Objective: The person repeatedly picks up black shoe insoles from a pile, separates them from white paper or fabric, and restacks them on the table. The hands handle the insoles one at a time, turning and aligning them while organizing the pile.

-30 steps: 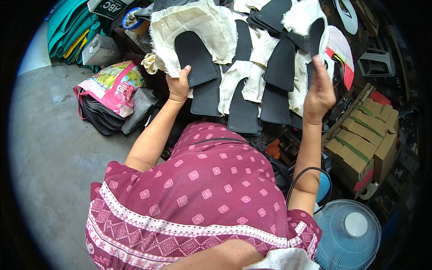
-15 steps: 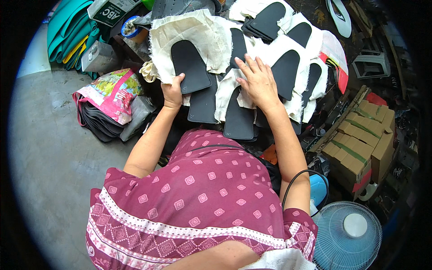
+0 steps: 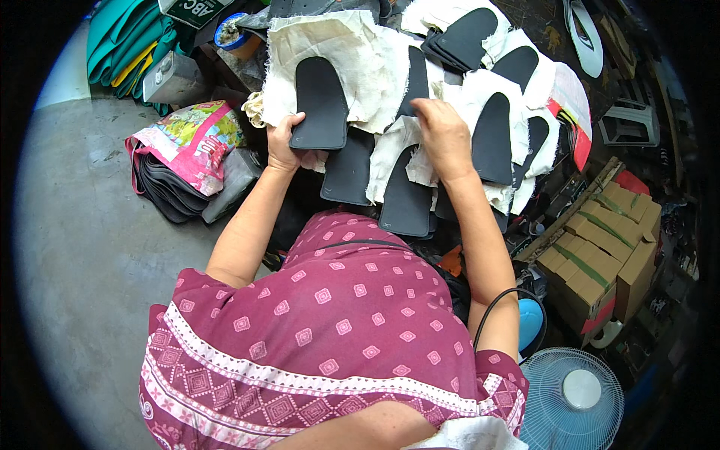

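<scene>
My left hand grips a black insole near its lower left edge, with the thumb on top and the fingers hidden underneath. Frayed white cloth spreads around and behind that insole. My right hand is over the pile's middle, its fingers curled together; whatever they may hold is hidden. Just below it, a strip of white cloth crosses another black insole. To its right rests one more black insole on white cloth. A small stack of black insoles sits farther back.
On the left floor, a pink flowered bag lies over folded black sheets, near rolled green material and a grey box. At right are strapped cardboard pieces and a white plastic stool. A fan stands lower right.
My right hand's fingers have gone from spread to curled, roughly in the same place. My left hand keeps its hold on the insole. The whole view has shifted slightly.
</scene>
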`<state>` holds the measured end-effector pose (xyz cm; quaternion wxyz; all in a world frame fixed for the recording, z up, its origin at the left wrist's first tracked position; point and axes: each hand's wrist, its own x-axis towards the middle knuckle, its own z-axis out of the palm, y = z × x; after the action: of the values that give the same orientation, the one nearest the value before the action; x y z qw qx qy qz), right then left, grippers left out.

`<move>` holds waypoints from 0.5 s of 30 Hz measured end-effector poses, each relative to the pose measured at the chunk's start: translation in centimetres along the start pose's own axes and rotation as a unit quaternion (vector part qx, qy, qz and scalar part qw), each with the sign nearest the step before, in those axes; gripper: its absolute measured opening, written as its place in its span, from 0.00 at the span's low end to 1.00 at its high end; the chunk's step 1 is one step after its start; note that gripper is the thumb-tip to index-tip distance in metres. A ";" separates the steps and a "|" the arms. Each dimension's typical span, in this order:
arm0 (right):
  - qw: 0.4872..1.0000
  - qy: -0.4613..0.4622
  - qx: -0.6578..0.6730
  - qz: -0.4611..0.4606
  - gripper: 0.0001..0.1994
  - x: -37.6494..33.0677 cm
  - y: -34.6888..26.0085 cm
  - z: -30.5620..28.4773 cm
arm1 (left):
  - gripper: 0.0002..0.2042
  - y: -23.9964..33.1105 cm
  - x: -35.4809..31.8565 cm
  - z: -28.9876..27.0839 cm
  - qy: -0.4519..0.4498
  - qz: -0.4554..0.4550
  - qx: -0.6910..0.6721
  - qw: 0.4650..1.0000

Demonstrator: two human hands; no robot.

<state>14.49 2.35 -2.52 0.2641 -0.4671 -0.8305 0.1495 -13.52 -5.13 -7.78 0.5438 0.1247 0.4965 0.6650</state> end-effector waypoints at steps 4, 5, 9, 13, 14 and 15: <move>0.993 -0.099 -0.043 0.051 0.28 0.7 -1.6 0.9 | 0.10 0.1 0.6 -0.8 -0.015 -0.072 -0.068 0.995; 0.990 -0.119 -0.051 0.058 0.30 0.5 -2.1 0.8 | 0.09 0.3 0.8 -1.0 -0.028 -0.100 -0.085 0.991; 0.981 -0.156 -0.082 0.083 0.40 -0.2 -3.2 0.3 | 0.11 0.4 1.2 -1.8 -0.046 -0.125 -0.107 0.985; 0.981 -0.137 -0.035 0.129 0.37 0.9 -2.1 0.0 | 0.13 0.4 1.4 -2.5 -0.071 -0.148 -0.134 0.977; 0.977 -0.131 -0.014 0.168 0.36 1.2 -1.9 0.0 | 0.13 0.4 1.5 -2.6 -0.082 -0.151 -0.140 0.975; 0.973 -0.132 -0.027 0.186 0.37 1.3 -1.8 0.1 | 0.13 0.4 1.6 -2.8 -0.092 -0.155 -0.146 0.973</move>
<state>12.65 2.56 -1.31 0.1072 -0.5965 -0.7604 0.2334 -16.31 -5.22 -9.37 0.6959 0.0265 0.3552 0.6236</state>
